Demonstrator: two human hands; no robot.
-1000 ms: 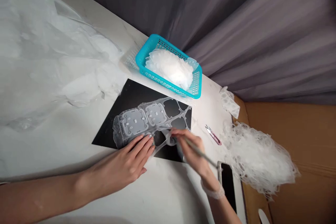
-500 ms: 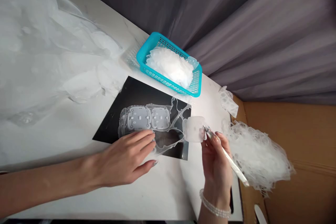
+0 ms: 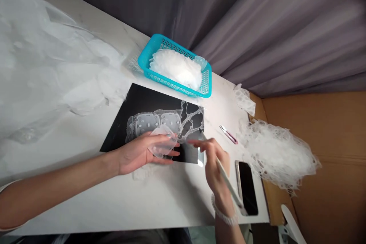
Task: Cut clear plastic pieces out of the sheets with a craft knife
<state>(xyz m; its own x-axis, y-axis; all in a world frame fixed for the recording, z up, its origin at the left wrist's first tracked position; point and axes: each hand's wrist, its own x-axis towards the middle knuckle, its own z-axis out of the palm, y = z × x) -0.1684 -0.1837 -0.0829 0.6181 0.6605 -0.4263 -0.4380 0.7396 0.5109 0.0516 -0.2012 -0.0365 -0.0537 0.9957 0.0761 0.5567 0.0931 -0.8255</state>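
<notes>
My left hand (image 3: 140, 152) is palm up with its thumb over a translucent, rounded-square plastic piece (image 3: 162, 143), held above the black mat (image 3: 117, 129). A pair of white tweezers (image 3: 228, 183) is gripped in my right hand (image 3: 215, 160), tips pointing toward the mat and its index finger stretched out, slightly blurred. On the mat lies a clear moulded sheet (image 3: 147, 122) with rounded-square pieces at its left and a thin open frame (image 3: 190, 118) at its right. My left hand partly covers the sheet's lower edge.
Behind the mat, a turquoise basket (image 3: 147, 59) holds a heap of translucent pieces. Small pink-handled snips (image 3: 228, 134) and a phone (image 3: 247, 188) lie at the right. Past them, clear scrap frames (image 3: 280, 152) are piled by a cardboard box (image 3: 328, 141). Plastic bags (image 3: 57, 65) cover the left side.
The loose plastic piece has passed from the tweezers in my right hand to my left hand, which has turned palm up. My right hand has moved left, uncovering the snips and phone.
</notes>
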